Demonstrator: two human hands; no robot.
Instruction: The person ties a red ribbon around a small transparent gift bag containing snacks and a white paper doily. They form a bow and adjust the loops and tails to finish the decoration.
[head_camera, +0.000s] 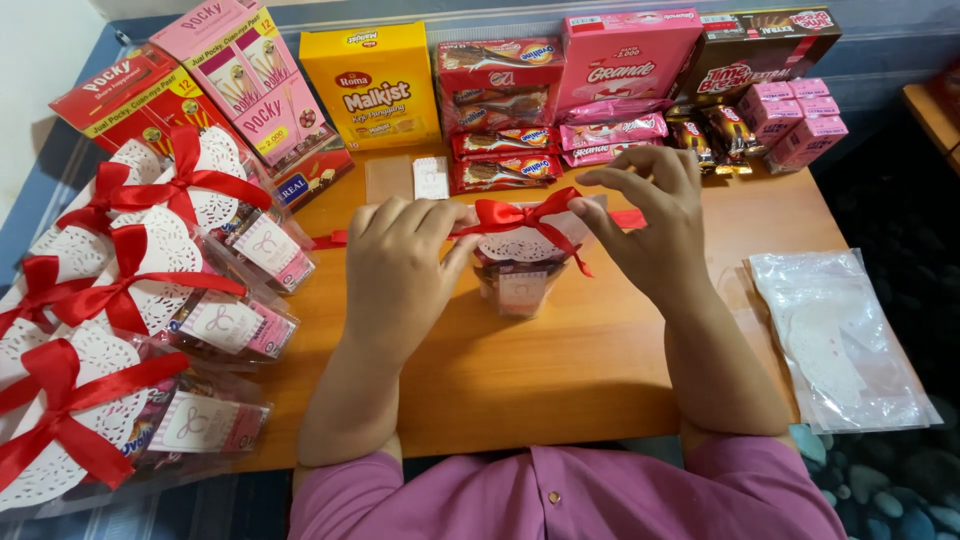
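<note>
A clear snack packet topped with a white paper doily stands at the middle of the wooden table. A red ribbon bow is tied across its top. My left hand pinches the bow's left loop. My right hand pinches the right end of the ribbon. Both hands hold the ribbon taut above the packet.
Several finished packets with doilies and red bows lie stacked at the left. Boxes and packs of biscuits and wafers line the far edge. A clear plastic bag of doilies lies at the right. Small cards sit behind the packet.
</note>
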